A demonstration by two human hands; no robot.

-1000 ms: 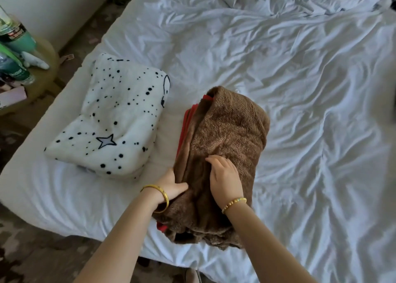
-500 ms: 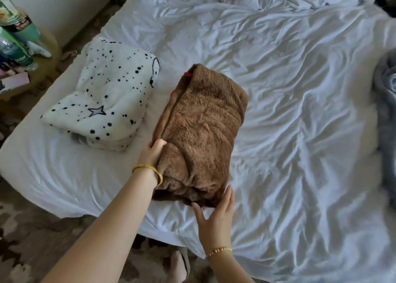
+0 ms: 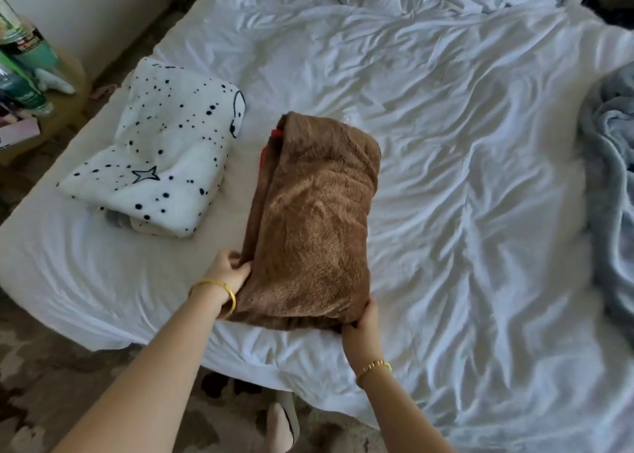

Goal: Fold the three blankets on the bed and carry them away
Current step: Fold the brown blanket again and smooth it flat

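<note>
While we hold the folded brown blanket (image 3: pixel 314 219) in the middle of the frame, on the white bed (image 3: pixel 463 143), we want to lift it the right way. Our left hand (image 3: pixel 230 270) pinches its near left edge, and our right hand (image 3: pixel 361 322) curls round its near right corner, so both hands are clamped on it, one at each side. We think it is best to slide our fingers under the bottom layer, keep the pile flat, and lift both sides together so the folds do not fall open. A bit of red (image 3: pixel 274 133) peeks out at the far left edge, so we should keep that side tucked. Now we count: one brown blanket, one folded white spotted blanket (image 3: pixel 161 167) just beside it at the left, and one blue-grey blanket (image 3: pixel 614 191) not yet folded at the right edge. That makes three blankets and two hands.
</note>
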